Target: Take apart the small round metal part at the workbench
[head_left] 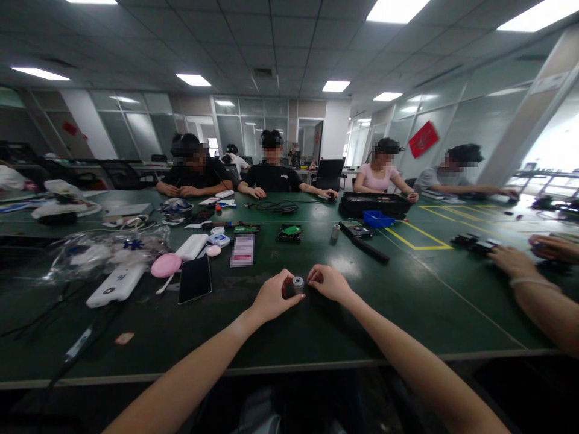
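Observation:
A small grey metal cylinder (297, 282) stands upright on the green table, with a dark opening or recess in its top. My left hand (277, 296) is closed around its side, thumb in front and fingers behind. Just to the right of the cylinder is my right hand (332, 283), its thumb and fingertips pinched together. Whatever those fingertips may hold is too small to make out. Farther back stands a second, similar metal cylinder (335, 231).
To the left lie a black phone (195, 279), a pink round lid (166, 265), a white power bank (116, 284) and plastic bags. Circuit boards (289, 232) and a blue tray (378, 219) lie farther back. Several people sit around; a co-worker's arms (538, 289) reach in from the right.

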Tool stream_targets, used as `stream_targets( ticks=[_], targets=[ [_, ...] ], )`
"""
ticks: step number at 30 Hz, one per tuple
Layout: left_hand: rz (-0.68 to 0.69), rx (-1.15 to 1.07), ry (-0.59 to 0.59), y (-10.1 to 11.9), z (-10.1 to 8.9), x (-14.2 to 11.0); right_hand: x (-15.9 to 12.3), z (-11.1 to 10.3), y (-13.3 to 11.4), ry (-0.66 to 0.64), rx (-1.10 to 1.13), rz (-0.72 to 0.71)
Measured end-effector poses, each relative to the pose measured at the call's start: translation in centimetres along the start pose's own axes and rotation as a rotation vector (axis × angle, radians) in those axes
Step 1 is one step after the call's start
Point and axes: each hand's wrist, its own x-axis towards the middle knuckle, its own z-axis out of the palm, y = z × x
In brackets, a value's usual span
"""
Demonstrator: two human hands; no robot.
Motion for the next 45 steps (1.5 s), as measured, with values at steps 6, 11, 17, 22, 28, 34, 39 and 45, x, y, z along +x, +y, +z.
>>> stream_targets(
  ticks=[6, 11, 17, 22, 28, 34, 39, 45],
  targets=[
    [-0.004, -0.016, -0.003, 0.1, -0.1, 0.0, 0.1, -0.3, -1.2, 0.194, 0.297, -0.195],
    [-0.003, -0.006, -0.007, 0.1, -0.1, 0.0, -0.1, -0.4, -2.1, 0.076, 0.484, -0.344],
    [-0.012, 0.001, -0.002, 0.1, -0.1, 0.0, -0.2, 0.0, -2.2, 0.114, 0.563, -0.367],
    [-0.014, 0.014, 0.002, 0.1, 0.0, 0.0, -0.5, -0.4, -2.7, 0.073, 0.479, -0.387],
    [0.000, 0.026, -0.003, 0.1, -0.2, 0.0, -0.7, -0.7, -2.9, 0.031, 0.396, -0.395],
    [-0.008, 0.034, -0.006, 0.2, -0.2, 0.0, -0.7, -0.6, -2.7, 0.014, 0.389, -0.389],
    [-0.012, 0.035, 0.001, 0.2, -0.2, 0.0, -0.7, -0.3, -2.8, 0.045, 0.442, -0.373],
    [-0.019, 0.034, -0.005, 0.1, -0.1, 0.0, -0.8, 0.3, -2.9, 0.085, 0.493, -0.355]
  ],
)
